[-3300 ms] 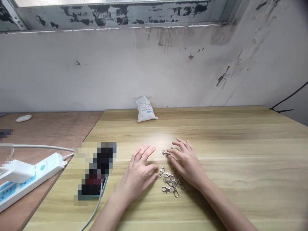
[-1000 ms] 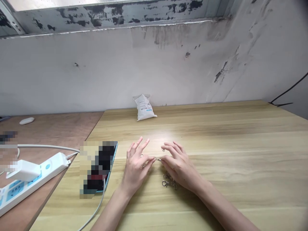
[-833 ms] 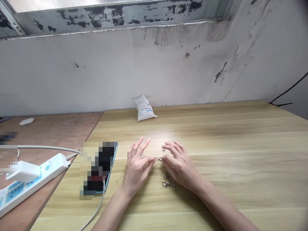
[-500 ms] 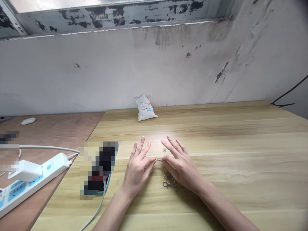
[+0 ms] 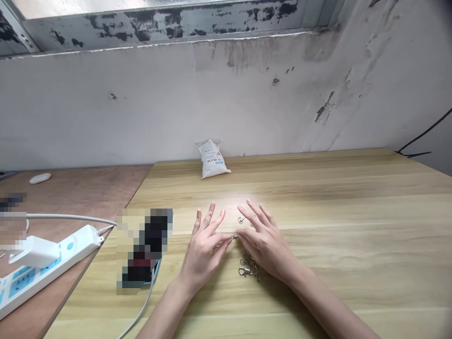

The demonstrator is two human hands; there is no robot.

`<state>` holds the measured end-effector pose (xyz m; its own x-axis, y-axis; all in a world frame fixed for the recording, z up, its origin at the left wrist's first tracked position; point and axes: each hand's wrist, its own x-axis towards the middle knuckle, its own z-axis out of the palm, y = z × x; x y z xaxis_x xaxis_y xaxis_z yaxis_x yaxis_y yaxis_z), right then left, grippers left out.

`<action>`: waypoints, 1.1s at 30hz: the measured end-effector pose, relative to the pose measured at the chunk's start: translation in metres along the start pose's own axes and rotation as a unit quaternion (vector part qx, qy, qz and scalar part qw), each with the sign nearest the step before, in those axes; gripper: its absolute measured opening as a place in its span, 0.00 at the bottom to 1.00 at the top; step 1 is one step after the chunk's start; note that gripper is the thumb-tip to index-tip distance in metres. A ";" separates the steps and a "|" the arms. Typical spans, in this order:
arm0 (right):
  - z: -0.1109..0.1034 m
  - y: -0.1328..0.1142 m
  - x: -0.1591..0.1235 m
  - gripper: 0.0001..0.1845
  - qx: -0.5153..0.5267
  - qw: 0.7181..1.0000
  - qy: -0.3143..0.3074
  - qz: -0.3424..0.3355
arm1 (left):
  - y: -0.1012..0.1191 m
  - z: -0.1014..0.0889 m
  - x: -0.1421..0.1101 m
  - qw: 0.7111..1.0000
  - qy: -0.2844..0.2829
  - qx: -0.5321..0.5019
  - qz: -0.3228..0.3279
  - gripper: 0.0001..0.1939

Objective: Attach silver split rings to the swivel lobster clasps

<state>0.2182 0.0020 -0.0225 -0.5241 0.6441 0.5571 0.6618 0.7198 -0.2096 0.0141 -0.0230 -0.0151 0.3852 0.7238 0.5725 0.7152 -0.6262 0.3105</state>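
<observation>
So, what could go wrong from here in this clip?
The small swivel clasp, pinched between the left hand and right hand, could slip and drop into the pile of clasps just below, where it may snag. The fingers might also knock the loose clasp nearby.

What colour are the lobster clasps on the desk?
The lobster clasps are shiny silver metal, best seen in the head view.

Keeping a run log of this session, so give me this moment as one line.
left hand: pinching metal clasp | right hand: pinching same clasp | beside: clasp pile | on: wooden table
</observation>
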 end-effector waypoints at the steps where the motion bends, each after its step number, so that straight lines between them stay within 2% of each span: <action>1: 0.000 0.000 0.000 0.09 0.000 1.000 -0.001 0.001 | 0.001 0.000 0.000 1.000 0.010 -0.003 -0.005 0.08; 7: -0.001 -0.010 0.002 0.11 0.013 0.999 -0.020 -0.026 | 0.004 -0.002 0.001 0.998 0.038 -0.004 -0.040 0.08; 9: 0.002 -0.015 0.003 0.13 0.014 1.000 -0.003 -0.020 | 0.005 -0.002 0.002 0.998 0.038 -0.008 -0.048 0.07; 14: 0.008 -0.022 0.005 0.08 0.002 0.999 0.054 -0.002 | 0.009 -0.004 0.003 0.996 0.032 -0.041 -0.078 0.06; 19: 0.008 -0.020 0.005 0.10 0.012 0.997 0.078 -0.011 | 0.014 -0.004 0.003 0.988 0.033 -0.097 -0.119 0.06; 29: 0.008 -0.018 0.005 0.10 0.003 0.998 0.053 -0.033 | 0.009 0.001 0.002 0.978 0.041 -0.098 -0.179 0.02; 33: 0.008 -0.018 0.004 0.10 -0.005 0.998 0.048 -0.033 | 0.005 -0.001 0.001 0.977 0.016 -0.100 -0.189 0.05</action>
<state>0.2002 -0.0061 -0.0224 -0.5139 0.5665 0.6441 0.6325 0.7575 -0.1616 0.0175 -0.0256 -0.0127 0.0956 0.9066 0.4110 0.6740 -0.3628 0.6435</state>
